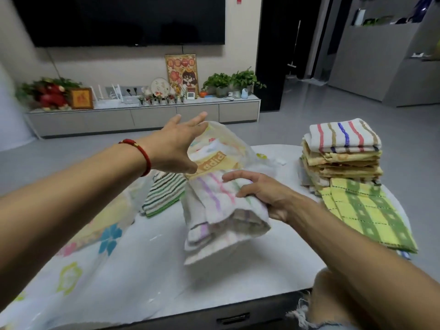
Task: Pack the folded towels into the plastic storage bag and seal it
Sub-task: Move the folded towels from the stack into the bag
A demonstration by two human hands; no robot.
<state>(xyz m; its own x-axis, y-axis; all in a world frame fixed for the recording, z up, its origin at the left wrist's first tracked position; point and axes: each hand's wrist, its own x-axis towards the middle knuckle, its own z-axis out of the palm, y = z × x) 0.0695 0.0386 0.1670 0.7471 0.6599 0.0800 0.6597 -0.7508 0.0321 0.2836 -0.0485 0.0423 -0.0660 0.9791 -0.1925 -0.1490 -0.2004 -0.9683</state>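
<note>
A clear plastic storage bag (pixel 221 148) with printed flowers lies across the white table (pixel 273 263). My left hand (pixel 175 145), red bracelet at the wrist, has its fingers spread against the bag's raised far end. My right hand (pixel 264 194) grips a folded white towel (pixel 221 213) with pastel pink, purple and green stripes, lifted above the table at the bag. A green-and-white striped towel (pixel 164 196) shows through the plastic on the left. At the right stands a stack of folded towels (pixel 342 153), and a yellow-green checked towel (pixel 366 210) lies in front of it.
The bag's flowered plastic (pixel 71 265) spreads over the near left of the table. My knee in frayed denim (pixel 333 303) is at the table's front edge. A TV cabinet with plants and ornaments (pixel 142 110) stands beyond grey floor.
</note>
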